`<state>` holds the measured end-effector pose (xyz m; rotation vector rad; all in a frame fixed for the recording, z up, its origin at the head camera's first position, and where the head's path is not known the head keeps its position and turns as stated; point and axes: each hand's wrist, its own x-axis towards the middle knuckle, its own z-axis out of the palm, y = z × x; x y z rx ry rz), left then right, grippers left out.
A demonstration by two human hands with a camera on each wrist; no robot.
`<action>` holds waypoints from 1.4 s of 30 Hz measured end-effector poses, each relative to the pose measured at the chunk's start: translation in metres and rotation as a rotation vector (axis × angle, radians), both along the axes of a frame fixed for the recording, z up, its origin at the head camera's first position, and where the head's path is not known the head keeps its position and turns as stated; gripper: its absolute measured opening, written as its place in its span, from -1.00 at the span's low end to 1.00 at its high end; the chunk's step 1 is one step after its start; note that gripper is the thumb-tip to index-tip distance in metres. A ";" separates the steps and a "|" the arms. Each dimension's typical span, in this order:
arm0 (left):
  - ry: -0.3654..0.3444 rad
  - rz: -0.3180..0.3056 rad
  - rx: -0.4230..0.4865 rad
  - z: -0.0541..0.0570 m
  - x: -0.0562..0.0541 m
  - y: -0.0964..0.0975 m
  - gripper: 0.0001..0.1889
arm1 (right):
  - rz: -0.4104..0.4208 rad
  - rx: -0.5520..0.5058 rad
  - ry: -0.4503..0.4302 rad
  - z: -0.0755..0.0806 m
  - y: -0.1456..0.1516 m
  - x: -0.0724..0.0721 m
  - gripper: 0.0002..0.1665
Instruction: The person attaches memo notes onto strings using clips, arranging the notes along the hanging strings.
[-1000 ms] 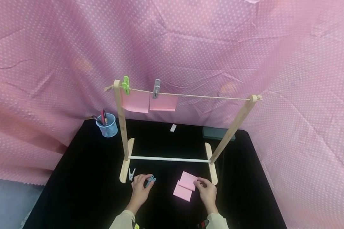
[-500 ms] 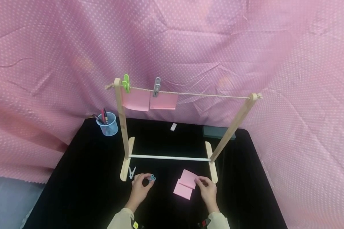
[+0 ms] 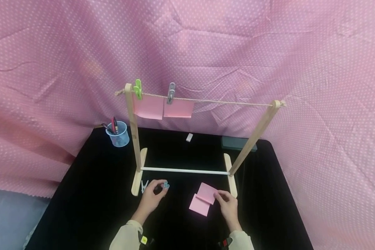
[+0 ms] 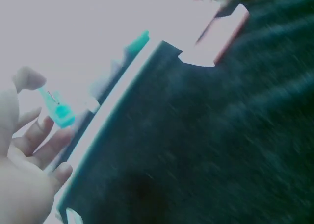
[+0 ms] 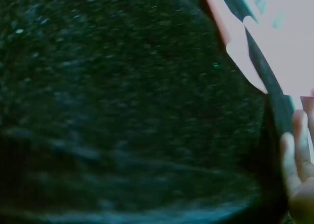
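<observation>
Between thumb and fingertips my left hand (image 3: 151, 197) pinches a blue clothespin (image 3: 166, 185), which looks teal (image 4: 61, 112) in the left wrist view. Just behind those fingers, a white clothespin (image 3: 143, 186) leans by the rack's left foot. With thumb and finger, my right hand (image 3: 228, 207) holds the right edge of a pink sticky note (image 3: 206, 193). This note overlaps a second pink note (image 3: 199, 205) that lies on the black cloth. The right wrist view catches only some fingers (image 5: 300, 136) at its right edge, near overexposed note paper.
A wooden rack (image 3: 253, 139) carries a string (image 3: 231, 102) across its top. Two pink notes hang there, under a green clothespin (image 3: 138, 89) and a grey clothespin (image 3: 171, 93). Behind stand a blue pen cup (image 3: 120, 136), a white eraser-like block (image 3: 189, 138) and a dark green box (image 3: 237, 143).
My left hand has moved a little forward with the blue clothespin, now partly overlapping the white one. The right hand keeps its hold on the note, almost still. The head view has tilted slightly.
</observation>
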<state>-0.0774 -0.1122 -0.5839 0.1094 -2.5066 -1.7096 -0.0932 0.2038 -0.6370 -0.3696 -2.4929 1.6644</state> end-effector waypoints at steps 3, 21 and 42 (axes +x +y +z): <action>0.049 -0.032 0.041 0.021 -0.009 -0.002 -0.73 | 0.009 -0.014 0.040 0.013 -0.006 -0.003 -0.85; 0.662 -0.446 0.263 0.198 -0.065 -0.010 -0.69 | 0.097 0.011 0.188 0.118 -0.036 -0.037 -0.87; 0.861 -0.428 0.247 0.367 -0.134 0.001 -0.83 | 0.159 -0.106 0.485 0.211 -0.063 -0.099 -0.88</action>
